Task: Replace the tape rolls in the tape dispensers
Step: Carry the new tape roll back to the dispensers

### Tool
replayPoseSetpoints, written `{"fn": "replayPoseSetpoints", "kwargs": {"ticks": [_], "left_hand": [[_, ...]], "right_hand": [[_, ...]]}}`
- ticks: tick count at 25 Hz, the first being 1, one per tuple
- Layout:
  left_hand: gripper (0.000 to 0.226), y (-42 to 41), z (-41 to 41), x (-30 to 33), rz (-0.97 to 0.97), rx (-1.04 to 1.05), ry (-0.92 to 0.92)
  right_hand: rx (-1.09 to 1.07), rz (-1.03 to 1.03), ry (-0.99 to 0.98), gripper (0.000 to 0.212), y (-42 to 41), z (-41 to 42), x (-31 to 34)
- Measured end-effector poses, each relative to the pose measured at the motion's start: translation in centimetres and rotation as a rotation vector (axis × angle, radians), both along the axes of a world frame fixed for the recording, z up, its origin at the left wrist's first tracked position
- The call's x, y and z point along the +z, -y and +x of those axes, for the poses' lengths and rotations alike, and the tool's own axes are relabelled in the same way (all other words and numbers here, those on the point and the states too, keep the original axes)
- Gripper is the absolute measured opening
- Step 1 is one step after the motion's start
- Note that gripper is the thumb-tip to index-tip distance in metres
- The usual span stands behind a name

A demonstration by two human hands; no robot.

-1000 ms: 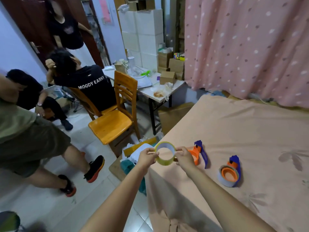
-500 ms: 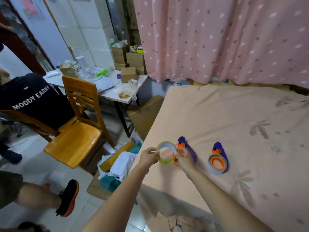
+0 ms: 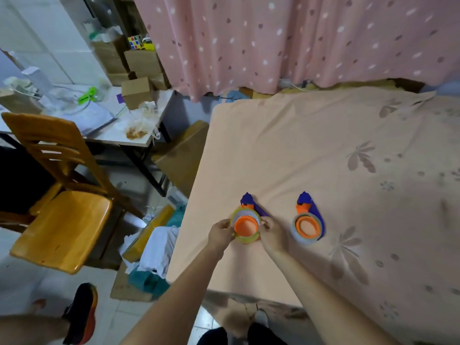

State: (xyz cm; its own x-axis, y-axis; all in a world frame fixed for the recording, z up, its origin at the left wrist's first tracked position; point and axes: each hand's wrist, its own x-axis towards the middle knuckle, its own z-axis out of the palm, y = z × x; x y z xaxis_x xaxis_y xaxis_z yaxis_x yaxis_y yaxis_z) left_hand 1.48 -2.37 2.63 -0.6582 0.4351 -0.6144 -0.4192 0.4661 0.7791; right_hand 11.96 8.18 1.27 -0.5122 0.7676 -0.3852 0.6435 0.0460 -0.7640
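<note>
Two orange-and-blue tape dispensers lie on the peach bedsheet. The left dispenser has a yellowish clear tape roll sitting around its orange hub. My left hand grips the roll's left side and my right hand grips its right side. The right dispenser lies apart, a grey-white tape roll around its orange hub, untouched.
A wooden chair stands left of the bed, with a cluttered white desk behind it. Cardboard boxes and cloth lie on the floor by the bed edge. A pink curtain hangs at the back. Another person's shoe is at bottom left.
The roll was held in the air left of the dispenser; now it sits over the left dispenser's orange hub on the bed. The view has swung down and to the right.
</note>
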Motion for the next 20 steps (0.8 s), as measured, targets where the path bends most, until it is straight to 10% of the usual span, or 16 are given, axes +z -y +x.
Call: {"fn": "replayPoseSetpoints", "kwargs": {"ticks": [15, 20], "left_hand": [[0.038, -1.4, -2.2, -5.0, -0.199, -0.195, 0.048], [0.050, -1.3, -2.7, -4.9, -0.216, -0.207, 0.085]], "right_hand": [[0.092, 0.040, 0.366, 0.026, 0.3, -1.5, -3.0], [0.038, 0.550, 0.351, 0.022, -0.8, -1.8, 0.0]]}}
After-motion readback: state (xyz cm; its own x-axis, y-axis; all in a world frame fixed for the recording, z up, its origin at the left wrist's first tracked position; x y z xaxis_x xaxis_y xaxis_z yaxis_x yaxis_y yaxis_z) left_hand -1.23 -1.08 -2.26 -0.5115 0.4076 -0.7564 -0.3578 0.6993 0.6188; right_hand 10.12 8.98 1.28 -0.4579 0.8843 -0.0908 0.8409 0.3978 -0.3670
